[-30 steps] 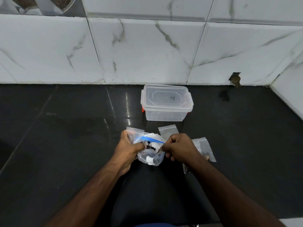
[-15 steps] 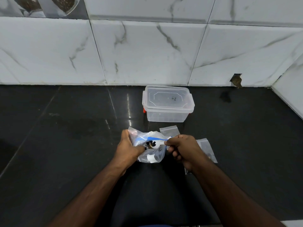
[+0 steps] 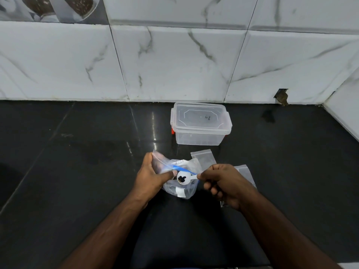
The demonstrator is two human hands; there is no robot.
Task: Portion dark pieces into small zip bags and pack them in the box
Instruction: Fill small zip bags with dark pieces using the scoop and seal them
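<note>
My left hand (image 3: 151,175) grips the left side of a clear supply bag (image 3: 180,192) with a blue zip strip, holding its mouth open. My right hand (image 3: 223,181) pinches the handle of a small white scoop (image 3: 184,178). The scoop sits at the bag's mouth with a few dark pieces (image 3: 182,178) in its bowl. A small empty zip bag (image 3: 204,157) lies flat just behind. More small zip bags (image 3: 244,172) lie partly under my right hand. The clear plastic box (image 3: 200,124), lid on, stands farther back.
Everything rests on a glossy black countertop (image 3: 77,171). A white marble-tiled wall (image 3: 174,61) runs along the back and turns forward at the right corner (image 3: 342,113). A small chipped hole (image 3: 281,96) shows at the wall's base.
My right hand has drawn the white scoop up out of the supply bag with dark pieces in it. My left hand keeps its hold on the bag.
</note>
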